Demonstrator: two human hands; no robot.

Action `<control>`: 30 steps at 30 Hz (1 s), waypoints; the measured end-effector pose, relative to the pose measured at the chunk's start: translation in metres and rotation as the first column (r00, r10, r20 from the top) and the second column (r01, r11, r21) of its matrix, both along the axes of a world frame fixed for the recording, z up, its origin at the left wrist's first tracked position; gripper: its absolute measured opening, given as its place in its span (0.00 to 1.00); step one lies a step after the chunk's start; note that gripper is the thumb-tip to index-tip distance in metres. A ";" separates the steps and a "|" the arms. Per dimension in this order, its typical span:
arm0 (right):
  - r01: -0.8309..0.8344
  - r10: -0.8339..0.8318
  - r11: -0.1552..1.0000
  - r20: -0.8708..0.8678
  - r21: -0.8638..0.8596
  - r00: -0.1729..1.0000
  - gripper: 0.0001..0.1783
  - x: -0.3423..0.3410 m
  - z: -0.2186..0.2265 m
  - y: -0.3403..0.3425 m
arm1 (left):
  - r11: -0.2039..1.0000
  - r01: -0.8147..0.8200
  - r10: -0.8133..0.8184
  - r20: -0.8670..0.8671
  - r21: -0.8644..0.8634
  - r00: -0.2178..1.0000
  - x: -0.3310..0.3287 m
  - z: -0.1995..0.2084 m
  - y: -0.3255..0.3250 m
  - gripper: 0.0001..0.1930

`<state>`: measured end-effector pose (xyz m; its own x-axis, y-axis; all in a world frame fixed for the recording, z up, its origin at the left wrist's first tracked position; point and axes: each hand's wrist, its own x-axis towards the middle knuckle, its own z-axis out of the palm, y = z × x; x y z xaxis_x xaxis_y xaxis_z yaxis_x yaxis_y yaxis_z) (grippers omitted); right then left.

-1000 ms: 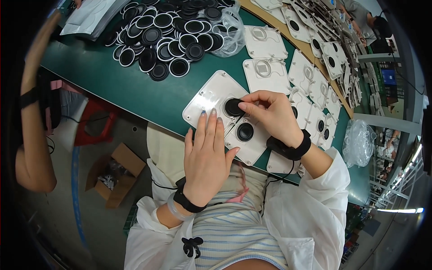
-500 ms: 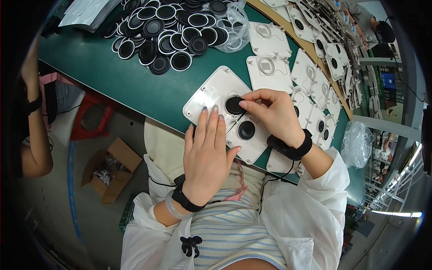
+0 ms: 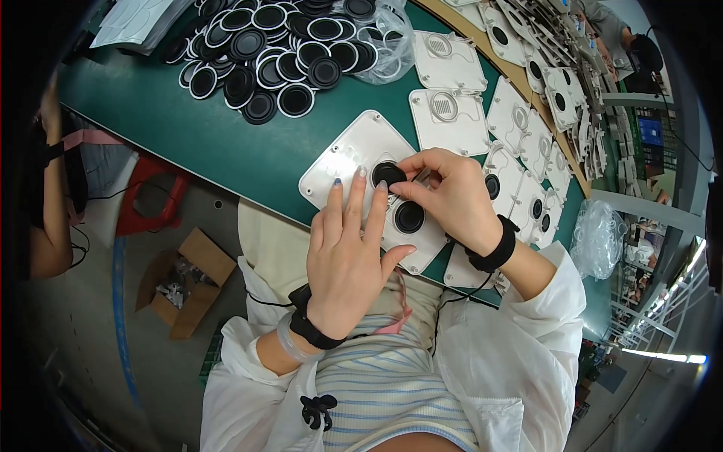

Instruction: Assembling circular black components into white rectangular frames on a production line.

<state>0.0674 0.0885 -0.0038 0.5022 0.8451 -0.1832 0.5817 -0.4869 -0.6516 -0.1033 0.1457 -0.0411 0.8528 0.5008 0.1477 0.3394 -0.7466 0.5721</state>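
A white plastic panel point(image 3: 354, 143) with rounded corners lies at the table's near edge. My left hand point(image 3: 346, 264) rests flat on it, fingers stretched out and slightly spread, holding nothing. Two black round discs sit on the panel: the upper disc point(image 3: 386, 173) and, below it, the lower disc point(image 3: 409, 217). My right hand point(image 3: 459, 200) pinches the right rim of the upper disc between thumb and forefinger. A left fingertip touches the panel close to that disc's lower edge. The gap under my right fingers is partly hidden.
Many black discs with white rims point(image 3: 294, 99) are heaped at the back, by a clear plastic bag point(image 3: 392, 49). White panels point(image 3: 450, 120) lie to the right, beside a brown board edge point(image 3: 520, 71). A cardboard box point(image 3: 203, 260) stands on the floor; another person's arm point(image 3: 53, 218) is at left.
My left fingers have shifted, one now nearer the upper disc. My right hand has moved slightly left, its thumb sliding lower along the disc's rim. The view has shifted a little.
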 end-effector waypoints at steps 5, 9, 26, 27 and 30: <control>-0.026 0.009 0.998 0.254 0.063 0.967 0.19 -0.005 0.003 0.005 | 0.999 -0.004 0.005 -0.029 0.046 1.000 0.003 0.001 -0.001 0.36; -0.150 0.133 0.989 0.423 0.007 0.896 0.22 -0.011 0.002 -0.013 | 0.996 0.011 -0.005 -0.066 0.083 0.998 0.008 0.005 0.002 0.34; -0.276 0.509 0.848 0.547 -0.453 0.665 0.28 -0.035 0.008 -0.010 | 0.965 0.121 -0.082 -0.169 0.234 0.982 0.020 0.006 0.013 0.33; -0.283 0.507 0.851 0.553 -0.442 0.661 0.28 -0.035 0.008 -0.009 | 0.963 0.114 -0.073 -0.170 0.245 0.983 0.018 0.007 0.014 0.33; -0.278 0.527 0.839 0.574 -0.468 0.627 0.27 -0.034 0.006 -0.009 | 0.974 0.154 -0.129 -0.158 0.163 0.979 0.017 0.013 0.018 0.32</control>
